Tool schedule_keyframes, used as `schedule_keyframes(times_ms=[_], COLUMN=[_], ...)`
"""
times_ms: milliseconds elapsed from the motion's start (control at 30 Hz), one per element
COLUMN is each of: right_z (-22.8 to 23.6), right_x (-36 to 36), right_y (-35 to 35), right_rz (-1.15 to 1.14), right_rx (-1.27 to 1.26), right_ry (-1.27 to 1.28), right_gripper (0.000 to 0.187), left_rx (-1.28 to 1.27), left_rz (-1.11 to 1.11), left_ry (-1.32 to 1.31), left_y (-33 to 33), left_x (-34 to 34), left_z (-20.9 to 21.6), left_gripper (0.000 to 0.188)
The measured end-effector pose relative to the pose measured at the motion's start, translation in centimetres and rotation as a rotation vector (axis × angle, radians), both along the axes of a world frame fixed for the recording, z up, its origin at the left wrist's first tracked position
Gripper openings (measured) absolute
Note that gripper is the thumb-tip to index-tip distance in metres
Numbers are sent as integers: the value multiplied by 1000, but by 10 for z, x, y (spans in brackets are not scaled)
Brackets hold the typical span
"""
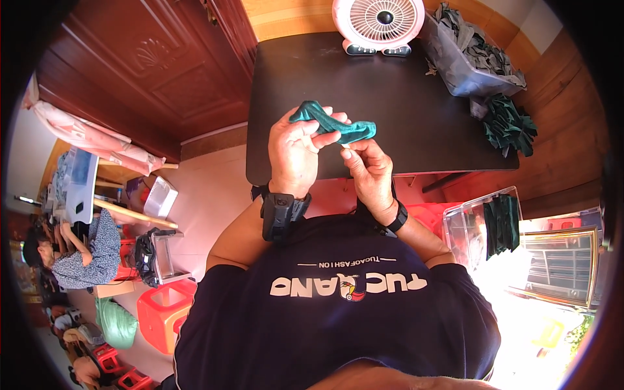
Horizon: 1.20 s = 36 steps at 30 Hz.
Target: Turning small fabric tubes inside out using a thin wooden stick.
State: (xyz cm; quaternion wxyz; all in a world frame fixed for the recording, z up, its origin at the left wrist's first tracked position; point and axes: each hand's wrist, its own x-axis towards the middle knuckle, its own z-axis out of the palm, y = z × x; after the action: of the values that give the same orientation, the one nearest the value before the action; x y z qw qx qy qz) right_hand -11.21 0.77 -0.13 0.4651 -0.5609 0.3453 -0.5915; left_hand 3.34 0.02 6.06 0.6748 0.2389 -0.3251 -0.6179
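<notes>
Dark-green velvety strip of cloth point(333, 126), soft, creased and slightly shiny, bends in a shallow curve between our two hands, raised over the black, smooth-topped worktop point(390, 91). Its left end bunches up where our left hand point(296, 149) holds it, fingers curled about the cloth and thumb laid along it. Our right hand point(370, 170) pinches the lower edge, nearer the right end, between thumb and forefinger.

We count one strip in our hands and one loose bundle of dark-green cloth pieces point(508, 127) at the worktop's right edge. Just beside that bundle we see one clear plastic bin point(473, 80) heaped with grey cloth pieces point(486, 51), too many and too tangled to count. One round, pale pink fan point(385, 18) stands at the far edge on two dark feet. Lower right, one clear open box point(456, 229) holds more dark-green strips point(502, 224), overlapping so that we cannot number them.

Large white lettering and one small coloured figure mark our navy shirt point(351, 318), with a smaller line of print between two dashes; all of it appears upside down from our view.
</notes>
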Motion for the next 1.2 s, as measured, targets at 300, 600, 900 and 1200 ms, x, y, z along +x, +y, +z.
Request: schedule_keyframes(times_ms=[300,600,900,1200], right_z=[-2,0,-4,-7], right_x=[-12,-10,-17,-6], right_y=[-13,-2,-10,-5], right_rz=[-55,299,241,257], right_rx=[-190,196,213,186], right_ry=[178,-138,47,-68], right_gripper=[7,15,13,14], left_rx=[-44,-32,-48,-36], left_rz=[-110,52,29,133], left_ry=[15,-69,-144,-184], left_y=[-5,-3,-9,-4], left_x=[12,-2,11,1], left_z=[2,-13,-8,-23], left_gripper=[32,27,31,27])
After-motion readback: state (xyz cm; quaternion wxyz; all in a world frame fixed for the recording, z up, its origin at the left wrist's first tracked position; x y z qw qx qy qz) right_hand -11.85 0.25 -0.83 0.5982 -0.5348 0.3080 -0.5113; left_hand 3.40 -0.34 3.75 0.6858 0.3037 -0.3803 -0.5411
